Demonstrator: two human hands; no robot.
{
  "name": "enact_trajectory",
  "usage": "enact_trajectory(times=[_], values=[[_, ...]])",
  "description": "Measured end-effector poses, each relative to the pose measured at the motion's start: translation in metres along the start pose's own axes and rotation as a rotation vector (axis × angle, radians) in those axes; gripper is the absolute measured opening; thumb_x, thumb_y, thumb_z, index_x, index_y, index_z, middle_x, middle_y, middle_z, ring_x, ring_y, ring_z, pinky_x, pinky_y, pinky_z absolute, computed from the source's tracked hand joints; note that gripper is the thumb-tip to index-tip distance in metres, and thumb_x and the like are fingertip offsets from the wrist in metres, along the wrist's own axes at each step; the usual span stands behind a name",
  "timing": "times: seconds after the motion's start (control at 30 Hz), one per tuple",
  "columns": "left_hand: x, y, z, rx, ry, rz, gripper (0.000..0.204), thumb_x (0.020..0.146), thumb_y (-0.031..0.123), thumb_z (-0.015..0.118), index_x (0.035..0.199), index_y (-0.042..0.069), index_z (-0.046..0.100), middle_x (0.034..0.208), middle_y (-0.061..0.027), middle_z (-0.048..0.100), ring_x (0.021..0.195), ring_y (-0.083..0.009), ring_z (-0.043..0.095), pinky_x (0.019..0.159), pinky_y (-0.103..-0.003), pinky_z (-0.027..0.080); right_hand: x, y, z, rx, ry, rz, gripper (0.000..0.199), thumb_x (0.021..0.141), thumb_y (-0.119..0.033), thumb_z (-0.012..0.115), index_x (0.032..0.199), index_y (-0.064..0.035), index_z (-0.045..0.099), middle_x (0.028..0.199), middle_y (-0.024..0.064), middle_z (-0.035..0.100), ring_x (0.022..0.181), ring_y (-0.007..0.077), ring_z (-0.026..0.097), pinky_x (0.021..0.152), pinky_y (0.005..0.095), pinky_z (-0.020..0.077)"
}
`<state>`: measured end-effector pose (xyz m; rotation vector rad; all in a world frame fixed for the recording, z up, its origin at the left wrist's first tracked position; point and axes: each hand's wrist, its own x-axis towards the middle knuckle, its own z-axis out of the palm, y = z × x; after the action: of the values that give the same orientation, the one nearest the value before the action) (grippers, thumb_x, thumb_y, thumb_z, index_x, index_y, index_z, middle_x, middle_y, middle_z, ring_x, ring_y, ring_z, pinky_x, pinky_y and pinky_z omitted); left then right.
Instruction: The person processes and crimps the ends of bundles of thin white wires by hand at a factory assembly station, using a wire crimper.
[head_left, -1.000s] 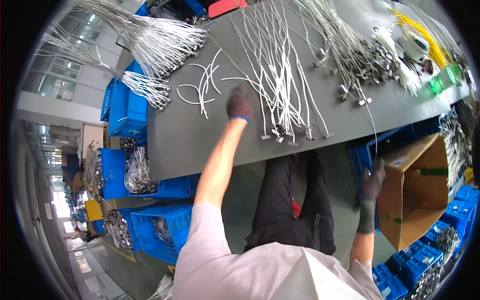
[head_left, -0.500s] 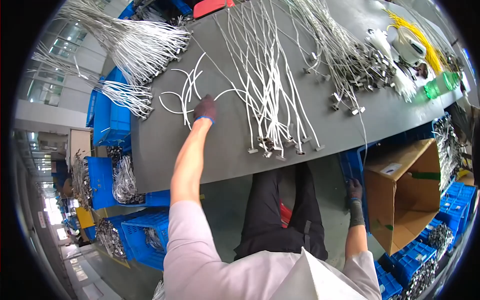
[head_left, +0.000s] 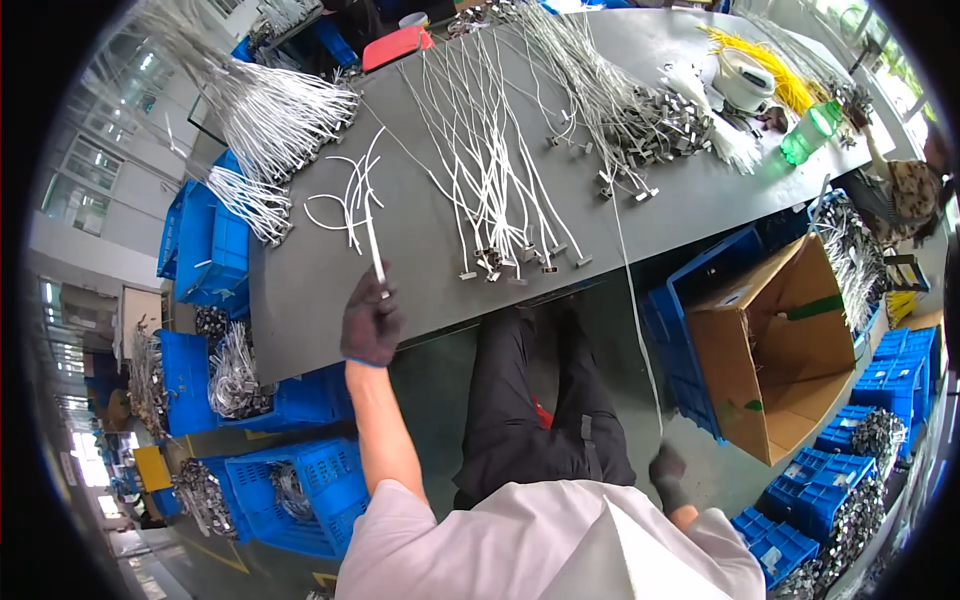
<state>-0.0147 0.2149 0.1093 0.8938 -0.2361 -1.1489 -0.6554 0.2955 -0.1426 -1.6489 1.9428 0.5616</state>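
My left hand point(head_left: 371, 323), in a dark glove, is closed on the end of a white cable point(head_left: 372, 236) that runs back to a small loose bunch of white cables point(head_left: 345, 196) on the grey table point(head_left: 300, 290). My right hand point(head_left: 668, 478), also gloved, hangs low beside my right leg and pinches a thin grey wire point(head_left: 632, 300) that runs up to the table edge. A spread of white cables with metal ends point(head_left: 490, 170) lies in the table's middle.
Bundles of white cables point(head_left: 270, 115) overhang the table's left end above blue crates point(head_left: 205, 240). An open cardboard box point(head_left: 775, 345) stands in a blue crate at the right. A green bottle point(head_left: 810, 130), yellow cables point(head_left: 770, 70) and a red tray point(head_left: 396, 46) sit at the far side.
My left hand has drawn back from the table's middle toward its near edge, now gripping one white cable. My right hand has dropped lower beside my leg.
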Motion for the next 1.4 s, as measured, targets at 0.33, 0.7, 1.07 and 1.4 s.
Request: enact_trajectory(times=[0.33, 0.7, 1.07, 1.4], values=[[0.043, -0.319, 0.126, 0.391, -0.124, -0.434, 0.008, 0.093, 0.006, 0.064, 0.098, 0.001, 0.062, 0.086, -0.0104, 0.068, 0.075, -0.0203, 0.071, 0.061, -0.035, 0.060, -0.134, 0.072, 0.065, 0.111, -0.028, 0.078, 0.028, 0.089, -0.016, 0.055, 0.115, -0.0099, 0.064, 0.100, 0.0217, 0.071, 0.093, 0.0408, 0.069, 0.080, 0.0505, 0.0539], [0.077, -0.200, 0.213, 0.311, 0.027, 0.361, 0.011, 0.100, 0.012, 0.056, 0.103, 0.001, 0.055, 0.079, -0.0116, 0.068, 0.063, -0.0204, 0.069, 0.055, -0.033, 0.057, -0.144, 0.160, 0.138, -0.071, -0.400, -0.071, 0.030, 0.086, -0.022, 0.060, 0.112, -0.0115, 0.071, 0.112, 0.0185, 0.071, 0.109, 0.0379, 0.066, 0.090, 0.0469, 0.0533], [0.077, -0.166, 0.145, 0.209, -0.149, -0.397, 0.025, 0.090, 0.007, 0.068, 0.112, 0.002, 0.056, 0.091, -0.0120, 0.069, 0.079, -0.0290, 0.072, 0.075, -0.047, 0.062, -0.097, 0.140, 0.105, -0.069, -0.262, -0.150, 0.035, 0.084, -0.022, 0.062, 0.117, -0.0119, 0.069, 0.115, 0.0193, 0.070, 0.109, 0.0378, 0.067, 0.091, 0.0472, 0.0537], [0.123, -0.166, 0.137, 0.353, 0.142, 0.273, 0.011, 0.098, 0.014, 0.061, 0.100, 0.004, 0.058, 0.073, -0.0085, 0.068, 0.057, -0.0204, 0.069, 0.050, -0.034, 0.057, -0.120, 0.173, 0.103, -0.171, -0.329, 0.027, 0.034, 0.078, -0.029, 0.069, 0.107, -0.0101, 0.070, 0.108, 0.0202, 0.071, 0.106, 0.0386, 0.068, 0.087, 0.0479, 0.0539]])
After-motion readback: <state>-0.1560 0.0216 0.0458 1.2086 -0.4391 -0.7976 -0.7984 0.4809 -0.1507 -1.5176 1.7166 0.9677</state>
